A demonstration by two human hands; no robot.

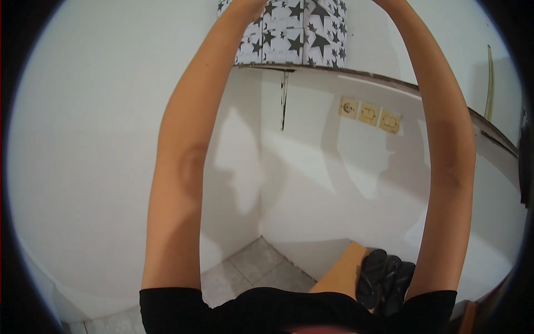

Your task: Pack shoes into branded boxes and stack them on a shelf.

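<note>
Both my arms are raised and stretch up to the top edge of the head view. Only the wrist end of my left hand point(251, 8) shows, in front of the left part of a white box-like stack with dark star prints point(283, 36). Its fingers are cut off by the frame. My right forearm point(425, 61) runs up past the right side of the stack, and the hand lies beyond the top edge. Whether either hand touches the stack cannot be seen. The stack rests on a narrow wall shelf point(378, 79), its top out of frame.
Below the shelf are a wall socket point(348, 108) and two switch plates point(379, 117). A dark bracket point(284, 100) hangs under the shelf near the corner. Black flip-flops point(384, 281) lie on an orange-brown board point(339, 273) above grey floor tiles point(253, 264).
</note>
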